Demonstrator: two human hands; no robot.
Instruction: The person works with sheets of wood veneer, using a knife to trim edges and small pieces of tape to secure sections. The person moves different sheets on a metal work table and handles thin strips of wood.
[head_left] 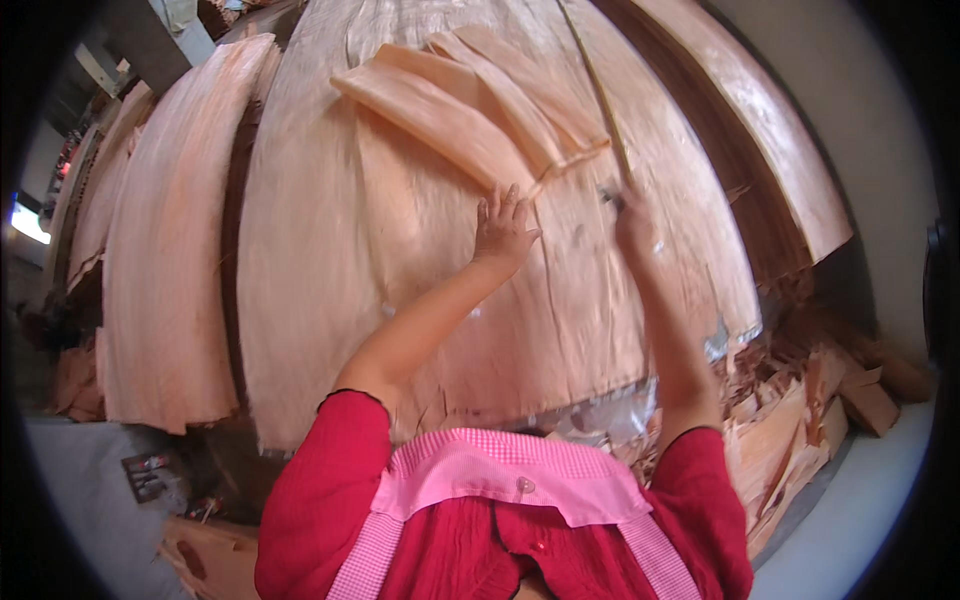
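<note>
A wide pale wood veneer sheet [400, 250] lies on a stack in front of me. My left hand [503, 228] rests flat on it, fingers spread, at the near end of several narrow veneer strips [470, 110] lying on top. My right hand [630, 215] is blurred and closed around a small dark tool [610, 195] at the sheet's surface, beside a long thin wooden stick [600, 90] that runs away from me. The tool's kind cannot be made out.
Another veneer stack [165, 260] stands to the left and a curved stack [770, 130] to the right. Broken veneer scraps [800, 420] pile up at the lower right on a grey floor [880, 500]. Small items [150, 475] lie on the floor at lower left.
</note>
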